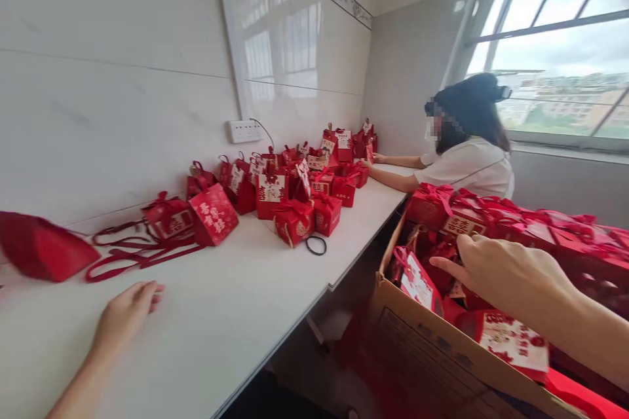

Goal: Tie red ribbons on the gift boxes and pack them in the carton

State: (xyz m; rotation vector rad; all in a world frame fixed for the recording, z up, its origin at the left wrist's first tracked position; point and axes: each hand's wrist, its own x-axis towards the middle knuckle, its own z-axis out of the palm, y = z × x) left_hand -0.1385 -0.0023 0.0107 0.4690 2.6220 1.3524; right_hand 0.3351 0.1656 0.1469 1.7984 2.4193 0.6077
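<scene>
My left hand [128, 309] hovers over or rests on the white table [211, 321] with loosely bent fingers and nothing visible in them. Nearest to it are red ribbon straps [162, 250] and a red gift box with a bow [168, 217]. My right hand [508, 268] is over an open cardboard carton [442, 347] full of red gift boxes. Its thumb stands apart, while the other fingertips are largely hidden behind the hand. Close by in the carton are a red and white gift box [419, 280] and another printed one [514, 342].
Many red gift boxes [272, 195] crowd the table along the tiled wall. A black ring [316, 246] lies near the table edge. A power strip [244, 131] is on the wall. Across the carton, a co-worker [466, 163] in white handles boxes at the table's far end.
</scene>
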